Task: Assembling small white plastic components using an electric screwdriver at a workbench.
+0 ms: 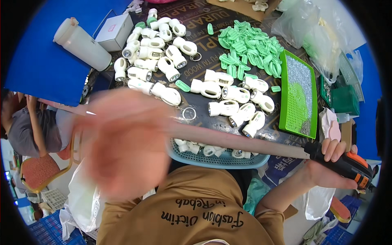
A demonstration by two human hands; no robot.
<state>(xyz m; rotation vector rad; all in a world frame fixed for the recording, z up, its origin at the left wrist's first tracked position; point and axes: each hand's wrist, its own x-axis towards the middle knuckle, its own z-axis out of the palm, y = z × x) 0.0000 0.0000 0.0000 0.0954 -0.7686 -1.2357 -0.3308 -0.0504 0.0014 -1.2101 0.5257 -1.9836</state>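
Right hand [326, 173] held a long grey blade [245, 142], probably stiff, by its black-and-orange handle [354, 169], likely safest; blurry left hand [126, 147], couldn't tell.

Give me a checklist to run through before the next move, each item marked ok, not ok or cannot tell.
1. Right hand wrapped around the black-and-orange handle: ok.
2. Left hand clear of the long grey bar: cannot tell; the hand is blurred and overlaps the bar's visible end.
3. Clear view of the blue basket: not ok; the bar crosses in front of part of it.
4. White flashlights within view on the table: ok, lying in loose groups.
5. Green plastic pieces gathered: not ok; mostly heaped, but a few lie apart.
6. Green tray stocked: ok, small silvery parts inside.
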